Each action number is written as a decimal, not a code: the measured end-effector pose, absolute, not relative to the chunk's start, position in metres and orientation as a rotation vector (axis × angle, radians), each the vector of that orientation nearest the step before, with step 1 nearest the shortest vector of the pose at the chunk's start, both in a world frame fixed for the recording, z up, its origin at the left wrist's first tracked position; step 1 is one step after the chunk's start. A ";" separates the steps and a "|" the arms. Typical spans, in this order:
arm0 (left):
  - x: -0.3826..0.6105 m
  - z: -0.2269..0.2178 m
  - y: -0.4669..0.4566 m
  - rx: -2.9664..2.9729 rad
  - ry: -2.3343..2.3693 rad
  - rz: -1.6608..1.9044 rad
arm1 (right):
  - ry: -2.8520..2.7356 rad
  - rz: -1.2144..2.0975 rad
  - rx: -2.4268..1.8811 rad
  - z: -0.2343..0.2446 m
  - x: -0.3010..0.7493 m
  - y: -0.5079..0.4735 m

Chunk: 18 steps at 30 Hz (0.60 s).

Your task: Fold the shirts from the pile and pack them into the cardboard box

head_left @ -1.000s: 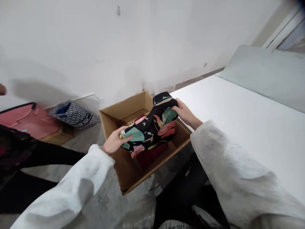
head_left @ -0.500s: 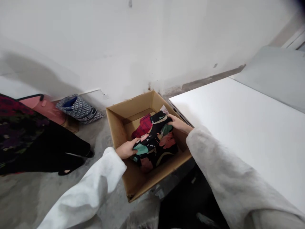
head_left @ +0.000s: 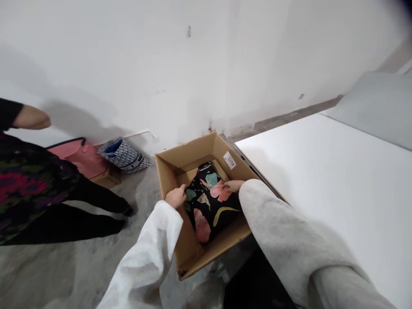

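A black garment (head_left: 209, 201) with large pink, green and yellow flowers lies spread inside an open cardboard box (head_left: 185, 148). My left hand (head_left: 176, 197) is closed, its fingers pinching the garment's left edge close to the box's left wall. On the other side, my right hand (head_left: 233, 186) grips the garment's right edge between thumb and fingers. The cloth covers most of the box's bottom, and a strip of bare cardboard shows at the back. A small printed label (head_left: 229, 160) sits on the inner right wall.
A white table (head_left: 322, 180) stands against the box's right side. At the left a person (head_left: 35, 184) in a flowered top and black trousers stands near a pink basket (head_left: 80, 156) and a patterned bag (head_left: 127, 156). A white wall (head_left: 128, 64) rises behind the box.
My hands have moved toward me with the floral garment, which lies flatter and lower in the box. The red cloth is out of sight, and the wall label is uncovered. The other person's forearm has appeared.
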<state>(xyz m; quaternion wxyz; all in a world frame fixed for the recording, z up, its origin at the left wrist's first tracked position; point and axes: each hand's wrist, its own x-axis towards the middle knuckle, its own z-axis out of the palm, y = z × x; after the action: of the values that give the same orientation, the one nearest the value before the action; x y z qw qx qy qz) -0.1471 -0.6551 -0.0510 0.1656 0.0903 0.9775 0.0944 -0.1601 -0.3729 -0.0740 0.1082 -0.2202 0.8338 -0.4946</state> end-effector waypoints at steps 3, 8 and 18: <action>-0.151 -0.051 -0.657 0.293 2.758 0.305 | 2.440 -1.290 -0.667 -0.064 -0.149 -0.353; -0.152 -0.038 -0.649 0.385 2.740 0.316 | 2.493 -1.112 -0.663 -0.036 -0.106 -0.317; -0.072 0.003 -0.612 0.741 2.605 0.519 | 3.086 -1.424 -0.359 -0.003 0.095 -0.222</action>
<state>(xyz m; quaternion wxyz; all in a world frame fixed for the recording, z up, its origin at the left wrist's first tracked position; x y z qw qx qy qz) -0.0720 -0.6124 0.0028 0.1908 0.2638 0.9273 0.1846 0.0951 -0.2225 -0.0029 -0.1377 -0.1041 0.8944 -0.4127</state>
